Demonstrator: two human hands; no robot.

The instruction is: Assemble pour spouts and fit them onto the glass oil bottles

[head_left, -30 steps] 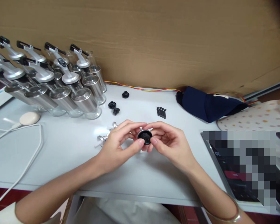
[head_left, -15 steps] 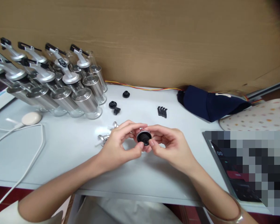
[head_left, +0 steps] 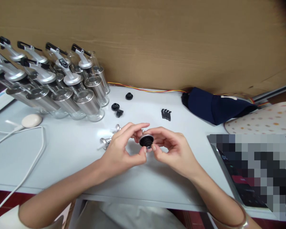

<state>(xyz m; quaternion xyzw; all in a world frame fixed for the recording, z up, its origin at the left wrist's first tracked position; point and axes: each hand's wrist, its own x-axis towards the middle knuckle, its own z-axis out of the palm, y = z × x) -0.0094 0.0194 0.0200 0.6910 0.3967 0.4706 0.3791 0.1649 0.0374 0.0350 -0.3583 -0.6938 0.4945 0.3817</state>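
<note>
Black cap [head_left: 146,140] with silver rim pinched between my two hands, just above worktop [head_left: 69,149]. My left hand [head_left: 120,151] grips its left edge with thumb and forefinger; my right hand [head_left: 173,149] clamps right side, thumb under. Silver pourer parts [head_left: 106,141] lie just left of left hand. Finished bottles [head_left: 69,89] stand far left, black spouts [head_left: 165,114] behind.

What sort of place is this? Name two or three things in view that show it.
Probably a small assembly workstation: rows of finished dispenser bottles, loose black parts on the white table, and both hands fitting a black-and-silver cap.
</note>
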